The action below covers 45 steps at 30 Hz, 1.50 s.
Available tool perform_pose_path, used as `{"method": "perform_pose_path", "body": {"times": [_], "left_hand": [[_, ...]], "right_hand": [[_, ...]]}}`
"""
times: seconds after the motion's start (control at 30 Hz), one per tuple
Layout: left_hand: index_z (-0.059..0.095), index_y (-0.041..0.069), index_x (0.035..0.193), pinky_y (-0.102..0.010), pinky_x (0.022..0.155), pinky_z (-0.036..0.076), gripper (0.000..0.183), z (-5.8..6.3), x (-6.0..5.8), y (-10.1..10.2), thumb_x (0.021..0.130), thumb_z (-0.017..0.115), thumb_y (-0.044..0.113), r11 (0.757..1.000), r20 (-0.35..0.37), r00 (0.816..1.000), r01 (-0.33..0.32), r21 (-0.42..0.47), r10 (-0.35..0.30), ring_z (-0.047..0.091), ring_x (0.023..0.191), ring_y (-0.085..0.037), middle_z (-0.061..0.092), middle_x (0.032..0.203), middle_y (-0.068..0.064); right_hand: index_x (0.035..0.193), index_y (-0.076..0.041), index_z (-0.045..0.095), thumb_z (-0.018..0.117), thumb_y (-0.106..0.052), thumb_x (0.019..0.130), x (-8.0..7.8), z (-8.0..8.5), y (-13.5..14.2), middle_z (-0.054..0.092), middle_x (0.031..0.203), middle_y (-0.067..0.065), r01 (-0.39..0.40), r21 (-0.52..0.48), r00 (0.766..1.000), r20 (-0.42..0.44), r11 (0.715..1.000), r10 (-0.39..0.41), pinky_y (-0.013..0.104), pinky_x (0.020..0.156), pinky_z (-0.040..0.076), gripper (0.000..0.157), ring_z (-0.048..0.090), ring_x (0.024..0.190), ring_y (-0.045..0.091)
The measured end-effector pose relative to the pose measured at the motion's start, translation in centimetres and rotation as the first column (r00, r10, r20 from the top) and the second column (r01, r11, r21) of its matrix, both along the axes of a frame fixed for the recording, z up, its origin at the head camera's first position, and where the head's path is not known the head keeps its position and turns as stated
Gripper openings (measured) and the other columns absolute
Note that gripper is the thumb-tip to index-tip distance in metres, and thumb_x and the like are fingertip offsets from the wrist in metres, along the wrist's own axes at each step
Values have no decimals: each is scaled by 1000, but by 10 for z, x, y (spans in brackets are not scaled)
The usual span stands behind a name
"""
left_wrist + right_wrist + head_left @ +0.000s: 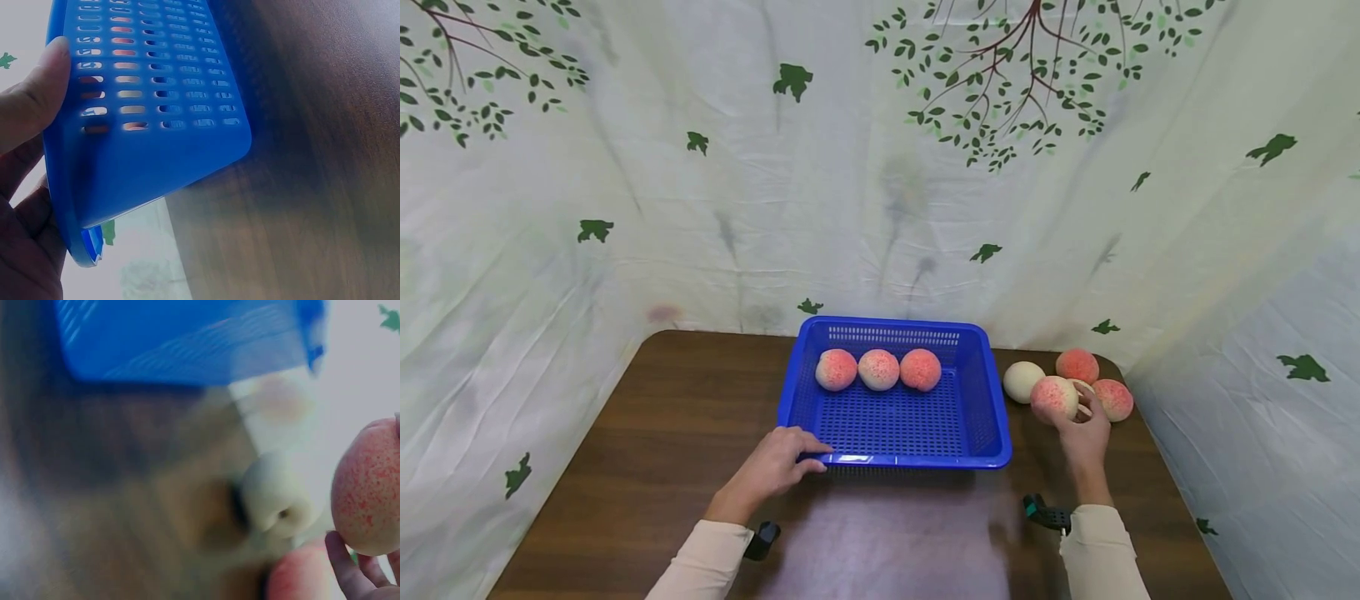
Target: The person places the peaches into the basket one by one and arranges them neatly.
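A blue plastic basket (pixel 981 417) stands on the brown table with three pink peaches (pixel 877 369) in a row at its back. My left hand (pixel 778 462) holds the basket's front rim (pixel 69 206) near its left corner, thumb along the wall. To the right of the basket, my right hand (pixel 1082 425) grips a pink speckled peach (pixel 1054 397) lifted just above the table; the right wrist view shows this peach (pixel 367 487) on my fingertips. Beside it lie a pale peach (pixel 1022 381), and two pink ones (pixel 1077 364).
The table (pixel 662 433) sits in a corner of white cloth printed with green leaves and branches (pixel 880 167). The loose peaches crowd the table's back right corner near its edge. Bare wood lies left of and in front of the basket.
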<state>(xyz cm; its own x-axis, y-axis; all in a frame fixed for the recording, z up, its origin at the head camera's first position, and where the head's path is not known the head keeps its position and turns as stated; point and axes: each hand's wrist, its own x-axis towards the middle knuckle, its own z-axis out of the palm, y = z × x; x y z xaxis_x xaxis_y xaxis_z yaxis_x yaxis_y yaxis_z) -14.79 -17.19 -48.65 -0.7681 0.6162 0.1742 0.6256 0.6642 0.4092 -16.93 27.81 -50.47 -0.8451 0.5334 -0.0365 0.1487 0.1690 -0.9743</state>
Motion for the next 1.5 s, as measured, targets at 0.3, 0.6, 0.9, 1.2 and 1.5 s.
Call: {"method": "perform_pose_path", "body": {"times": [0.3,0.6,0.9,1.2,1.5], "left_hand": [[77,10,99,-37,76,52,20,1,0,-1,80,77,14,1000,6,1000,-9,-2,9,66,84,-19,73,92,-3],[77,9,98,-37,76,52,20,-1,1,-3,79,78,14,1000,-23,1000,-7,16,7,66,84,-19,73,91,-3],[77,10,98,-36,76,51,19,-1,2,-1,79,77,14,1000,-43,999,-2,27,3,66,84,-20,73,91,-2],[77,9,98,-36,76,52,19,0,0,0,80,77,14,999,-48,999,15,47,-13,66,84,-20,73,91,-3],[77,9,97,-35,75,52,19,-2,2,-3,78,78,12,999,-46,999,10,44,-8,67,84,-19,74,90,-3]], "right_hand": [[140,-14,47,81,-25,79,-3,30,-14,45,131,2,-98,-7,995,-1,995,98,15,74,44,71,46,101,13],[142,-13,44,80,-21,81,-14,41,-39,48,131,8,-267,33,962,-42,963,268,20,77,44,71,47,104,17],[136,-11,50,84,-18,75,-25,48,-76,52,130,12,-375,69,922,-80,925,379,34,84,45,71,48,112,28],[134,-10,52,87,-14,71,-40,51,-114,52,126,14,-462,50,879,-105,885,465,34,80,46,72,49,108,28],[130,-13,55,88,-15,68,-49,41,-151,54,126,12,-509,61,854,-87,858,513,38,81,46,70,52,107,31]]}}
